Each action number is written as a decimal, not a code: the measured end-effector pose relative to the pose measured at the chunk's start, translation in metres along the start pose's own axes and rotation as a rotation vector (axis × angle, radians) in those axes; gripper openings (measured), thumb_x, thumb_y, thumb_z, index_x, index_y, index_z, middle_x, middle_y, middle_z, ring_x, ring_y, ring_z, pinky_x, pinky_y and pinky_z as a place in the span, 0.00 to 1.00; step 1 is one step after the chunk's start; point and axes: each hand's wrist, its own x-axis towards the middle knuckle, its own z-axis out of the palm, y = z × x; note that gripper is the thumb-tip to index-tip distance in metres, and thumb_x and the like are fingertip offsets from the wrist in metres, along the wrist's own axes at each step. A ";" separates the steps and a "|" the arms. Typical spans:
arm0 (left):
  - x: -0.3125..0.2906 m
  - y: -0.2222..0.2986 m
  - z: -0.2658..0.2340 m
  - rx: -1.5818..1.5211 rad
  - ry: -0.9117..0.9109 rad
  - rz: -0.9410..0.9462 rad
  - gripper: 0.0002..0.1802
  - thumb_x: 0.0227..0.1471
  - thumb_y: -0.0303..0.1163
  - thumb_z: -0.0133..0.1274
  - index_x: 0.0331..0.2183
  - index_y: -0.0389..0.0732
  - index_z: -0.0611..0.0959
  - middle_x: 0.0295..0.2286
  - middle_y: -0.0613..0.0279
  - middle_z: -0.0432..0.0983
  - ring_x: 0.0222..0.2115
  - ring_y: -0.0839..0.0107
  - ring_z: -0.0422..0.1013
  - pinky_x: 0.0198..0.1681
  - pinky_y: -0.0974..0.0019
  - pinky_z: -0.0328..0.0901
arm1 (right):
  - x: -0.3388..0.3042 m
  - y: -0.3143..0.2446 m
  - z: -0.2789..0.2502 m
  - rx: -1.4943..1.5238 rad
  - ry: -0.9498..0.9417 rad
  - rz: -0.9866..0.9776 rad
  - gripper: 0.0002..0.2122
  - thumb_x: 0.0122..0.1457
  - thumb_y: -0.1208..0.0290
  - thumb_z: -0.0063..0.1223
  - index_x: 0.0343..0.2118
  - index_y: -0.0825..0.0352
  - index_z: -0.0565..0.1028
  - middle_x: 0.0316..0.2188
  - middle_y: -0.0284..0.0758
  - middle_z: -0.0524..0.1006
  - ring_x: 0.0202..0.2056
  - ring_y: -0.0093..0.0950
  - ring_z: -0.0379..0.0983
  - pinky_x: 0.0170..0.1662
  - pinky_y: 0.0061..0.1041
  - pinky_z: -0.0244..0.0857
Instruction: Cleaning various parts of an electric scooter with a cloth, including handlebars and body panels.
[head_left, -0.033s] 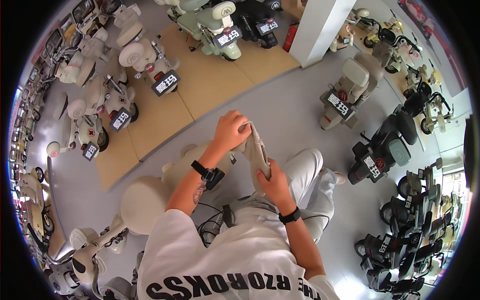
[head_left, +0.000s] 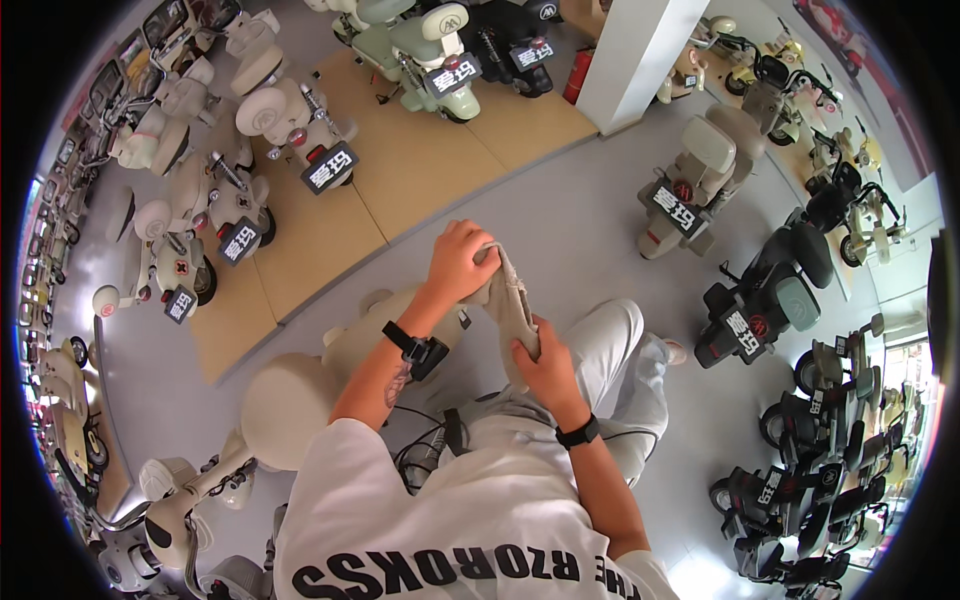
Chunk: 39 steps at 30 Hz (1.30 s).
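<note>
Scooters everywhere across this bright showroom: pale ones parked on a tan platform (head_left: 430,175) on the far left, a dark scooter (head_left: 745,315) off to the right, and grey floor (head_left: 570,220) between. And centre stage, out in front of the body, it's a beige cloth (head_left: 513,310), held up between two busy hands! Left hand (head_left: 465,262) takes the far end, fingers curled over and thumb tucked in, pinching the top. Right hand (head_left: 550,370) has the near part, thumb laid along the folded edge, its other fingers largely hidden behind. Look at the line of it: the long axis slants from far left to near right, hand to hand, with the lower tip dangling just left of the right hand. So the right hand is nearer the body, the left reaches farther out, and the cloth lies right between. Below the left forearm, a round cream seat (head_left: 290,410); to the right, pale trousers (head_left: 600,350).
</note>
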 end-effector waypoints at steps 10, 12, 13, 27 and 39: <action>-0.010 -0.009 0.002 -0.329 -0.098 -0.358 0.06 0.51 0.28 0.51 0.30 0.37 0.80 0.27 0.54 0.75 0.31 0.53 0.70 0.34 0.56 0.65 | 0.018 -0.024 -0.019 0.039 0.083 0.068 0.20 0.59 0.74 0.55 0.55 0.65 0.71 0.40 0.48 0.79 0.37 0.46 0.77 0.41 0.35 0.70; -0.021 -0.017 0.011 -0.312 -0.058 -0.292 0.08 0.55 0.27 0.49 0.35 0.37 0.80 0.31 0.56 0.76 0.31 0.60 0.70 0.36 0.63 0.65 | 0.051 -0.033 -0.021 -0.036 0.325 -0.376 0.18 0.58 0.78 0.53 0.53 0.64 0.73 0.43 0.45 0.78 0.38 0.44 0.76 0.42 0.33 0.70; -0.023 -0.009 0.021 -0.367 0.071 -0.308 0.07 0.54 0.28 0.50 0.34 0.36 0.80 0.31 0.54 0.77 0.32 0.54 0.70 0.38 0.59 0.66 | 0.065 -0.037 -0.020 -0.029 0.326 -0.377 0.18 0.58 0.78 0.53 0.53 0.64 0.73 0.43 0.45 0.78 0.38 0.44 0.76 0.42 0.33 0.70; -0.080 -0.019 0.057 -0.847 0.224 -0.766 0.24 0.64 0.45 0.38 0.52 0.39 0.73 0.48 0.56 0.73 0.49 0.62 0.69 0.52 0.62 0.64 | 0.089 -0.039 0.068 -0.584 0.250 -0.535 0.22 0.54 0.69 0.54 0.54 0.56 0.72 0.56 0.45 0.68 0.57 0.48 0.65 0.58 0.46 0.61; -0.090 0.028 0.048 -1.205 0.410 -1.185 0.30 0.65 0.56 0.29 0.50 0.44 0.74 0.43 0.63 0.74 0.46 0.70 0.69 0.49 0.64 0.65 | 0.098 -0.045 0.047 -0.492 0.113 -0.298 0.20 0.57 0.64 0.56 0.53 0.54 0.72 0.53 0.43 0.72 0.45 0.45 0.76 0.39 0.40 0.75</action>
